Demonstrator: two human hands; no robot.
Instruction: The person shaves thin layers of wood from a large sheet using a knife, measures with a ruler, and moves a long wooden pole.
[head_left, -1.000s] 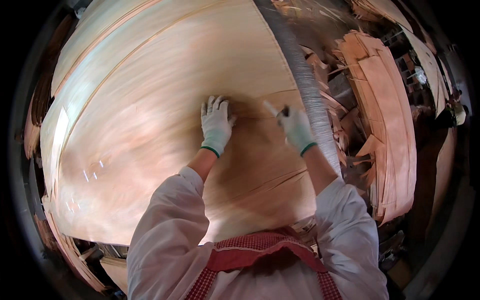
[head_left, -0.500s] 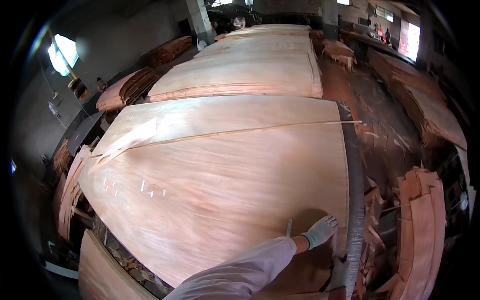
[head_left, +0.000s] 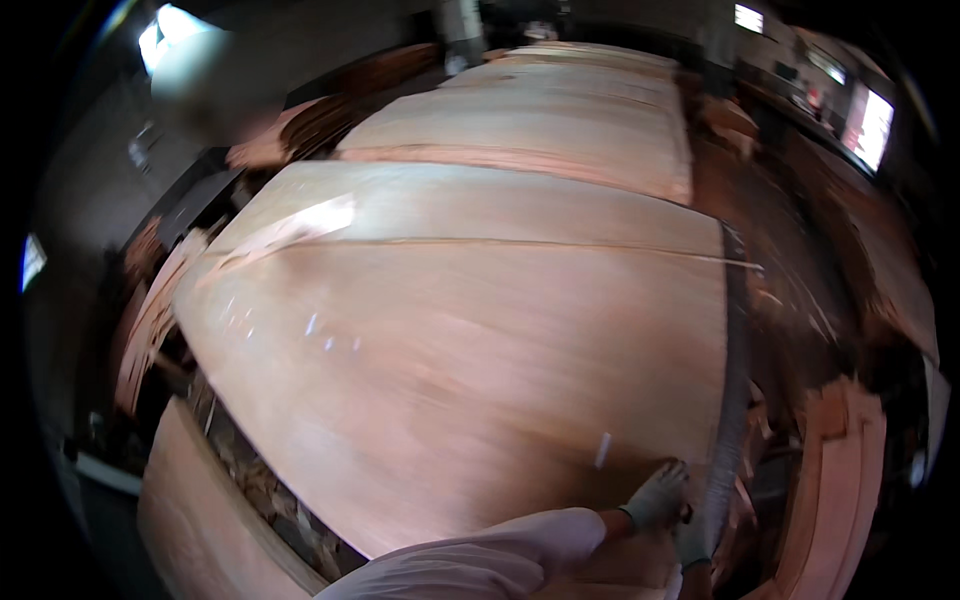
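Note:
A large pale wood veneer sheet (head_left: 480, 340) lies in front of me. On its right-hand near edge rests my left hand (head_left: 657, 497) in a light glove with a green cuff, its fingers stretched out flat, somewhat blurred. Just below and right of it is my right hand (head_left: 692, 540), also gloved, at the sheet's edge. Its fingers are closed around something dark and small that I cannot make out. A thin veneer strip (head_left: 500, 243) crosses the sheet's far part, and a wider torn piece (head_left: 300, 225) lies at its left end. Short white tape bits (head_left: 603, 450) dot the surface.
More veneer stacks (head_left: 540, 125) extend beyond the sheet. Upright scrap pieces (head_left: 835, 480) stand at the right, and a curved sheet (head_left: 200, 510) leans at the lower left. Scraps litter the aisle floor (head_left: 780, 240) on the right. A pillar (head_left: 463, 30) stands far back.
The view has swung, so the sheet sits farther right and tilted. My left hand has come down closer to my right hand along the sheet's edge.

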